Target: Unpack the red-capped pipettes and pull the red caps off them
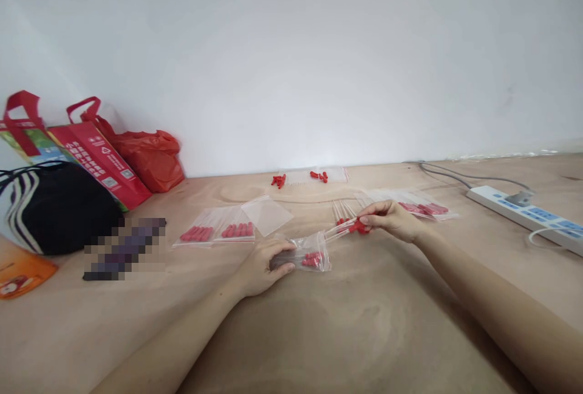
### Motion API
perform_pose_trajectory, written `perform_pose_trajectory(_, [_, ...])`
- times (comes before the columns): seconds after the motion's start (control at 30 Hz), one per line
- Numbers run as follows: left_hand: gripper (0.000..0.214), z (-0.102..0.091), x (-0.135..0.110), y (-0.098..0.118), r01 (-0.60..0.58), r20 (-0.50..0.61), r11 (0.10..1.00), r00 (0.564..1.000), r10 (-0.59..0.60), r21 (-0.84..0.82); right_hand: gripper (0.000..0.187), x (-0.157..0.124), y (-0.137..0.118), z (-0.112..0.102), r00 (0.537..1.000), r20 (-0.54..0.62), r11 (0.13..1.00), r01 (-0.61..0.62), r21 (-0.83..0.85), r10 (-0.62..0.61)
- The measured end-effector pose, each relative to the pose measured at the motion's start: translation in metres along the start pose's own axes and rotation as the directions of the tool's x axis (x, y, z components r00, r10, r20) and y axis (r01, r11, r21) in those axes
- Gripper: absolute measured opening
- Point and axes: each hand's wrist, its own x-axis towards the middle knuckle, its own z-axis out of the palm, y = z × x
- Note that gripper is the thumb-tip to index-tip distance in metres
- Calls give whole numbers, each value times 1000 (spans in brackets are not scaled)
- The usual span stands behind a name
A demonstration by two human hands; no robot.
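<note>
My left hand (266, 263) grips the closed end of a small clear zip bag (314, 252) that lies on the wooden table (319, 333) and has several red-capped pieces inside. My right hand (390, 219) pinches a red-capped clear tube (348, 228) at the bag's open mouth. More clear tubes (342, 209) lie just behind it. Two filled bags (217, 232) and an empty bag (267, 213) rest to the left. Another filled bag (426, 208) lies beyond my right hand.
Loose red caps (279, 180) and small bags (325, 175) sit by the white wall. A white power strip (523, 215) with cables lies at right. Red shopping bags (98, 154), a black striped bag (50, 206) and an orange item (18, 272) crowd the left.
</note>
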Motion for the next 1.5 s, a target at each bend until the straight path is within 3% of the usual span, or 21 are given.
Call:
perform_pose_trajectory(0.1, [26,0,0,0,10,3,1000,1000,-10,1,26,4,2,-16,987,-163,999,-5,52,13])
perform_pose_trajectory(0.17, [27,-1,-1,1,17,5,1000,1000,-17,-9,29,7,1,-18,954,-298,998,42,45,-26])
perform_pose_trajectory(0.23, [30,-2,-2,3,8,3,999,1000,-8,-38,31,11,-1,-11,913,-392,994,107,-37,-114])
perform_pose_trajectory(0.33, [32,-5,5,7,12,-70,995,997,-19,-98,32,18,-4,12,846,-439,943,197,-270,-302])
perform_pose_trajectory(0.43, [27,-3,25,10,95,-130,974,984,-123,-206,26,24,2,38,801,-361,814,250,-524,-478])
perform_pose_trajectory(0.5, [26,2,47,10,219,-66,905,963,-260,-364,23,26,9,51,796,-240,704,297,-645,-556])
perform_pose_trajectory(0.53, [26,6,59,10,310,3,829,937,-349,-466,23,27,12,57,799,-188,656,306,-690,-571])
perform_pose_trajectory(0.57, [26,11,71,9,411,61,725,888,-456,-552,23,28,16,61,803,-147,611,305,-730,-577])
perform_pose_trajectory(0.6, [23,15,83,9,448,86,689,866,-492,-569,24,27,19,65,811,-112,569,297,-767,-574])
perform_pose_trajectory(0.73, [17,31,119,7,517,129,608,815,-565,-602,28,25,23,73,865,45,403,277,-872,-499])
perform_pose_trajectory(0.83, [26,38,131,8,541,140,572,790,-597,-616,34,24,21,76,887,115,347,290,-892,-447])
perform_pose_trajectory(1.0, [41,45,136,9,567,137,567,768,-625,-598,43,23,20,74,905,88,385,263,-884,-417])
perform_pose_trajectory(1.2, [45,49,140,11,592,125,631,771,-624,-502,42,24,17,59,890,-116,587,188,-787,-440])
perform_pose_trajectory(1.3, [50,48,140,10,576,83,699,793,-603,-424,33,23,10,50,852,-259,657,124,-744,-455])
perform_pose_trajectory(1.37, [49,43,136,9,540,28,759,821,-570,-363,26,19,5,48,836,-294,674,116,-730,-463])
perform_pose_trajectory(1.5, [34,22,107,11,396,-100,884,897,-430,-250,9,1,1,58,899,-176,708,182,-682,-401])
